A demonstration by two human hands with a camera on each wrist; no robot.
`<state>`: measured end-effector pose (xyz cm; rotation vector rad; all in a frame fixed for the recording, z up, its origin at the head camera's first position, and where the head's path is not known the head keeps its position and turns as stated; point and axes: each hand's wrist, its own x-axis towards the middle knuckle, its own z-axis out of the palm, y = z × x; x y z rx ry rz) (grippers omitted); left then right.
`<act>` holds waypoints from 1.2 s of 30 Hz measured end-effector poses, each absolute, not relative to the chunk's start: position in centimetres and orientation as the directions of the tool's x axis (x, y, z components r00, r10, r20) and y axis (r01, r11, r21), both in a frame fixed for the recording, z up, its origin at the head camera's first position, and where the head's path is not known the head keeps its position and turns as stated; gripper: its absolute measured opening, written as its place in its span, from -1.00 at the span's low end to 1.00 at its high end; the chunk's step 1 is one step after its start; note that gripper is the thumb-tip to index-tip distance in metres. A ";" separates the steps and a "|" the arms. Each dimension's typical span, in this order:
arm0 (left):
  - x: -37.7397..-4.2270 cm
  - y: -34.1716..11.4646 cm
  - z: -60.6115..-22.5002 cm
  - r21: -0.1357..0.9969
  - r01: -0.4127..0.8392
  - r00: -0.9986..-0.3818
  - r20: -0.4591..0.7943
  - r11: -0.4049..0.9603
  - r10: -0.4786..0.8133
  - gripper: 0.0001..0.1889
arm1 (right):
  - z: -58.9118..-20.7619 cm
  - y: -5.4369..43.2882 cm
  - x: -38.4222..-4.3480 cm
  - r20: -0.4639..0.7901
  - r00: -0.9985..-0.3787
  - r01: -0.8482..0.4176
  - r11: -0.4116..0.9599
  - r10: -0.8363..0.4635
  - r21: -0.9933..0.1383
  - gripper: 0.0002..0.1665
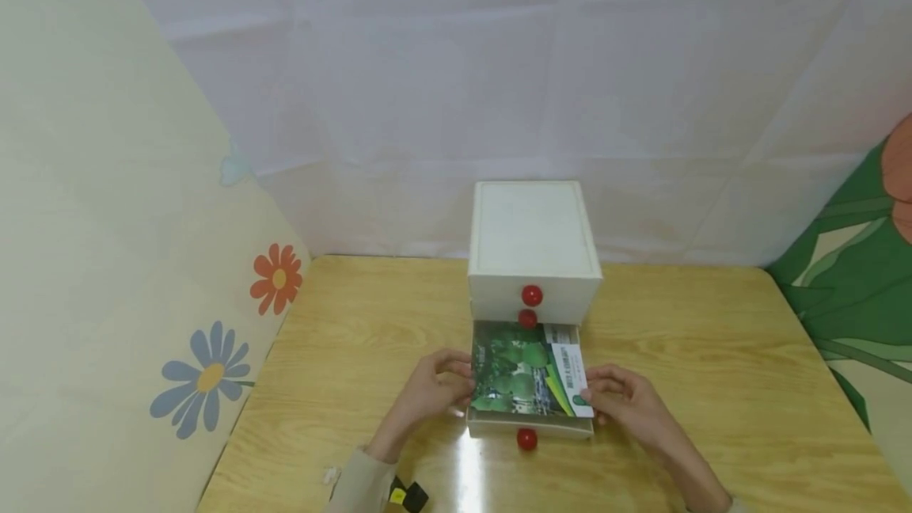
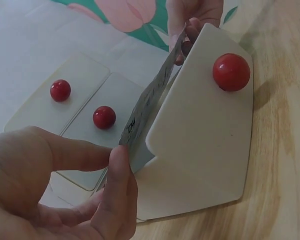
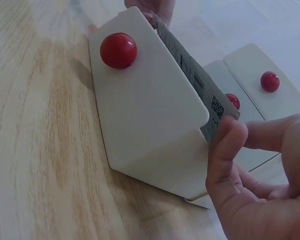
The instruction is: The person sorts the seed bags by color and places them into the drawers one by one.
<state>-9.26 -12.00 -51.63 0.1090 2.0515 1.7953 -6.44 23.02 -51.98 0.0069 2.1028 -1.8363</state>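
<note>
A flat seed packet (image 1: 509,374), printed with round green fruit and lettering, lies level over the pulled-out bottom drawer (image 1: 492,423) of a small white cabinet (image 1: 537,228). My left hand (image 1: 436,390) pinches the packet's left edge between thumb and fingertip. At the opposite edge, my right hand (image 1: 630,402) pinches it likewise. In the right wrist view the packet's grey underside (image 3: 217,105) shows print and a QR code. It sits slightly above the drawer's front wall (image 2: 202,115). The drawer's inside is mostly hidden beneath it.
Red ball knobs mark the drawers; the bottom drawer's knob (image 1: 527,439) points toward me. The two upper drawers are closed. A black and yellow object (image 1: 408,495) lies by my left sleeve on the wooden table (image 1: 677,315). A pale cloth (image 1: 442,101) hangs behind.
</note>
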 end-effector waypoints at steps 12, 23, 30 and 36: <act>-9.1 -12.0 -51.7 0.964 -0.199 -0.921 -0.245 0.176 0.301 -0.60 | -51.7 22.5 -6.5 -0.277 -0.939 0.246 0.168 -0.201 -0.955 -0.58; -9.3 -11.8 -52.3 0.952 -0.190 -0.931 -0.252 0.238 0.264 -0.64 | -52.1 21.7 -6.3 -0.227 -0.972 0.203 0.267 -0.062 -0.942 -0.70; -9.2 -11.9 -52.6 0.955 -0.173 -0.930 -0.238 0.240 0.279 -0.62 | -52.4 21.3 -5.6 -0.117 -0.993 0.114 0.367 0.014 -0.923 -0.82; -9.3 -12.0 -52.6 0.964 -0.150 -0.938 -0.210 0.221 0.276 -0.67 | -51.7 20.3 -4.4 -0.010 -0.999 0.033 0.521 0.048 -0.853 -0.91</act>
